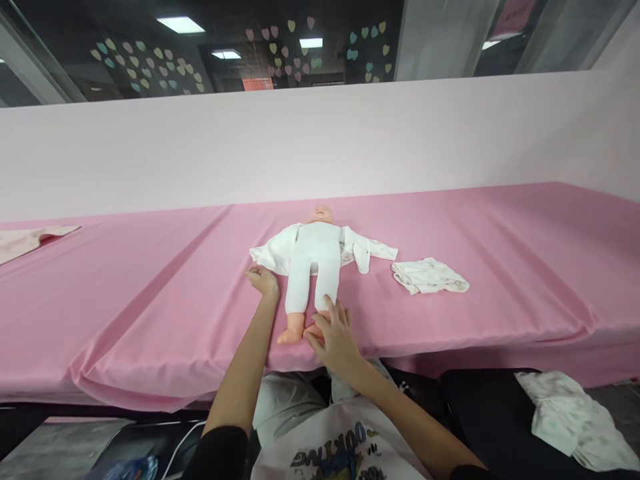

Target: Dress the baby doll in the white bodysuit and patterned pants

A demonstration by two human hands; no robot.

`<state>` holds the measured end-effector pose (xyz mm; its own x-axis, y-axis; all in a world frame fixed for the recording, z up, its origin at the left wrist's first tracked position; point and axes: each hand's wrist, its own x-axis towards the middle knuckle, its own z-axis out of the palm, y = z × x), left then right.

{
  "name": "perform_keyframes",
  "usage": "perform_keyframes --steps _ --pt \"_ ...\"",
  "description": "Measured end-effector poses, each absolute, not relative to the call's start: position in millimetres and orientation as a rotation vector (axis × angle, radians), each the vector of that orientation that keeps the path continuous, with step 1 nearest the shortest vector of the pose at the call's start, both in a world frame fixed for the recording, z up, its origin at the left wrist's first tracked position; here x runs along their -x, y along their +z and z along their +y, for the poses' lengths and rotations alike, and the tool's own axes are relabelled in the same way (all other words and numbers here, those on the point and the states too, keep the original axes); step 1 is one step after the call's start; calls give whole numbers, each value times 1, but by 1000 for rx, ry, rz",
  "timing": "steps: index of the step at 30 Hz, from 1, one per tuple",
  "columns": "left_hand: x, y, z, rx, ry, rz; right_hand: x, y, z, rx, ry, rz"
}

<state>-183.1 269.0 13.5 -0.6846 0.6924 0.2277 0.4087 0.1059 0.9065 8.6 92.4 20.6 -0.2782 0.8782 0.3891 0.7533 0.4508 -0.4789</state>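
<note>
A baby doll (315, 257) in a white body suit lies on its back on the pink table cover (150, 293), head away from me, feet at the near edge. An open white jacket (280, 250) is spread under it. My left hand (262, 278) rests on the cover by the jacket's left edge, fingers curled, touching the cloth. My right hand (334, 333) lies over the doll's right foot and lower leg with fingers spread. A small folded white garment (429, 275) lies to the doll's right.
A pale pink cloth (30, 240) lies at the far left of the table. A pink wall panel (320, 140) rises behind the table. A white patterned cloth (570, 417) sits on a dark seat at the lower right.
</note>
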Motion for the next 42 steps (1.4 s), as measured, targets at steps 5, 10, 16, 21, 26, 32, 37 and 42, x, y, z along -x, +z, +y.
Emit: perform_keyframes --steps 5,10,16,21,26,32,37,42 --pt "160 15 225 -1145 1572 1883 -16 18 94 1342 199 -2180" --pt "132 15 148 -1252 1328 1415 -22 5 94 1338 205 -2139" --pt "97 8 85 -1540 1194 1364 -50 -7 98 1329 269 -1988" --pt "78 8 90 -1663 1162 1495 -75 -12 101 1332 203 -1941" --pt "80 12 103 -1720 1155 1558 -82 -12 106 1373 191 -1975" --pt "92 11 105 -1890 1126 1890 -81 -13 108 1492 143 -2011" --pt "97 4 107 -2003 1101 1968 -80 -16 109 1500 64 -2041" --pt "98 1 109 -1951 1096 1981 -80 -17 110 1436 2 -2053"
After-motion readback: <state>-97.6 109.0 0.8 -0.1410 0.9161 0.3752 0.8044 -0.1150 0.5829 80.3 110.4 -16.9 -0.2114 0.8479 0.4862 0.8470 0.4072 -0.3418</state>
